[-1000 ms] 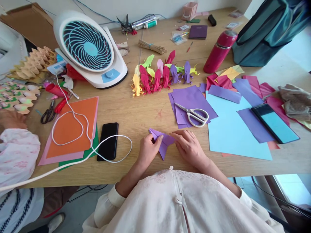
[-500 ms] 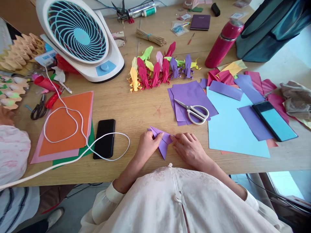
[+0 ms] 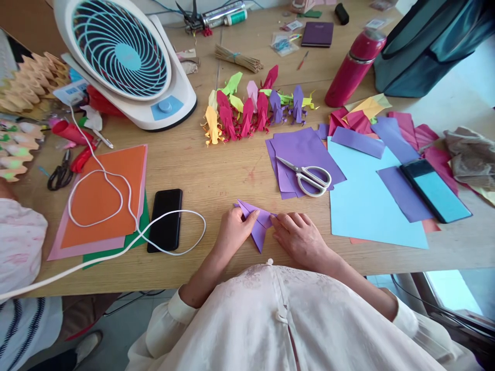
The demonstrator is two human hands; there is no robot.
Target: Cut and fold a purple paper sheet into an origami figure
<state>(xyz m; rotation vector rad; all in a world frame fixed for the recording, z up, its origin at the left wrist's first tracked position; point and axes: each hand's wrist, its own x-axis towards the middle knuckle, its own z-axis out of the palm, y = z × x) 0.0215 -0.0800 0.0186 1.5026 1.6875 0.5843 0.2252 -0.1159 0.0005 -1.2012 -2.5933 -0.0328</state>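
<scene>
A folded purple paper (image 3: 258,238) with pointed flaps lies at the table's front edge, between my hands. My left hand (image 3: 234,229) pinches its left side, thumb on top. The fingers of my right hand (image 3: 296,234) are closed on its right tip. Beyond my right hand, scissors with white handles (image 3: 314,180) rest on purple sheets (image 3: 305,141). Folded paper figures (image 3: 247,116) in red, purple, yellow, green and pink stand in rows farther back.
A black phone (image 3: 165,219), a white cable (image 3: 127,248) and orange paper (image 3: 106,206) lie left, below a fan (image 3: 164,105). At right are blue paper (image 3: 367,206), another phone (image 3: 436,190) and a red bottle (image 3: 353,69). A person's sleeve (image 3: 21,239) shows far left.
The view has shifted very slightly. Both hands keep their hold on the folded purple paper, with almost no movement.
</scene>
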